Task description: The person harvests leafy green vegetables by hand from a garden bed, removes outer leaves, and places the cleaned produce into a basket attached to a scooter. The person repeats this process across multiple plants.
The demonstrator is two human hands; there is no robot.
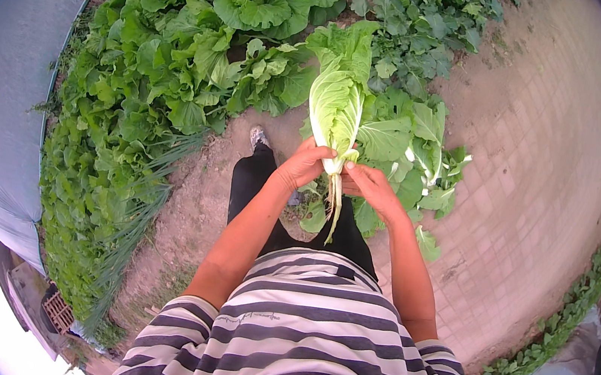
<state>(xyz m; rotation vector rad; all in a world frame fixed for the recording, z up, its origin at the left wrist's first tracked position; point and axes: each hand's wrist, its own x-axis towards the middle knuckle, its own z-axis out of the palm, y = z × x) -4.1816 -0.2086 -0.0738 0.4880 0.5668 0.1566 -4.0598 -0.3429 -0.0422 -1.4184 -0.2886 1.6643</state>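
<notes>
A pale green napa cabbage (336, 104) is held upright before my body, its leaves pointing away from me and its thin roots (333, 203) hanging toward my waist. My left hand (306, 163) grips its white base from the left. On the other side of the base, my right hand (371, 187) has its thumb and fingers on a small curled leaf (349, 155); whether that leaf is still attached I cannot tell. Loose cabbage leaves (433, 142) with white stalks lie on the ground just beyond and to the right of my right hand.
Dense leafy greens (146, 65) grow on the left, with a row of green onions (140, 217) along their near edge. Darker leafy plants (424, 27) stand at the top. Paving (524, 217) spreads to the right. Plastic sheeting (14, 70) covers a structure at far left.
</notes>
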